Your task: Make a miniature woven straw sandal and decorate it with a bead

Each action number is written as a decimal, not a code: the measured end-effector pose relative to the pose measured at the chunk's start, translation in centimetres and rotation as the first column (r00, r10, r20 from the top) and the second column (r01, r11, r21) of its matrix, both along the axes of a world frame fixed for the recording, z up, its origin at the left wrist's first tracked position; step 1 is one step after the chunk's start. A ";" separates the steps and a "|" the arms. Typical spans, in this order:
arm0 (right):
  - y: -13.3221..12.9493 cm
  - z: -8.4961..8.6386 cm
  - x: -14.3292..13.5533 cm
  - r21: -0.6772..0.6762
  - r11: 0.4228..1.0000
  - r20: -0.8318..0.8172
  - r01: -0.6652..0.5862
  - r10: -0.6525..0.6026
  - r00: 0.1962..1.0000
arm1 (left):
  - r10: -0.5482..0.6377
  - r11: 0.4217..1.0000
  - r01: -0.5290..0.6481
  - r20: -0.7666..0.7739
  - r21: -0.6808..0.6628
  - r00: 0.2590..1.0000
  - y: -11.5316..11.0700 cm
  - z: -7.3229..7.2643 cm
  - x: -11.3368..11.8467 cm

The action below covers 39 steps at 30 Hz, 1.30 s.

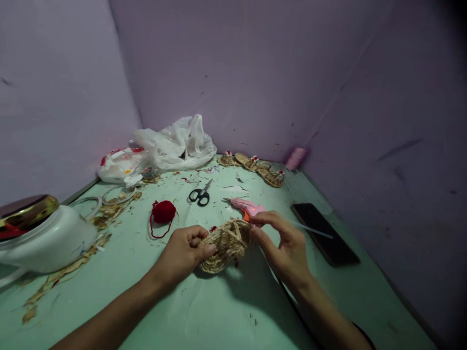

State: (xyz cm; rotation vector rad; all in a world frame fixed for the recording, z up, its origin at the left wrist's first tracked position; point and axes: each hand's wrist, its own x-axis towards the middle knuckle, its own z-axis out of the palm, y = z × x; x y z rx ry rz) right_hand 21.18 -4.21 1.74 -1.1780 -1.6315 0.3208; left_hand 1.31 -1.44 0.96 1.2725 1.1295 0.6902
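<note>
Two forearms (pixel 127 306) reach over the desk (pixel 204 316), a slipper (pixel 224 245) raised between them. The left grip (pixel 188 245) pinches one end; whether the right grip (pixel 284 243) is closed on the other, I can't tell. Probably light, springy, dry; the sole's edge should take a pinch.

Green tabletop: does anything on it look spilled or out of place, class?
Yes: dry brown scraps lie strewn along the left side of the tabletop, beside the white container, looking like unswept litter.
</note>
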 end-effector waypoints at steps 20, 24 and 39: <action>0.6 -1.1 -0.3 -0.305 0.929 -0.557 -0.208 0.004 0.830 | 0.108 0.985 -0.097 -0.075 0.140 0.991 0.6 -0.2 -0.7; 0.0 -1.0 -1.5 -0.378 0.906 -0.515 -0.190 -0.035 0.857 | 0.086 0.996 -0.075 0.231 -0.055 0.969 0.3 -0.1 0.0; 1.2 -2.5 -2.1 -0.445 0.895 0.066 -0.024 0.060 0.996 | 0.315 0.918 -0.287 -0.065 0.275 0.947 1.9 2.2 -2.4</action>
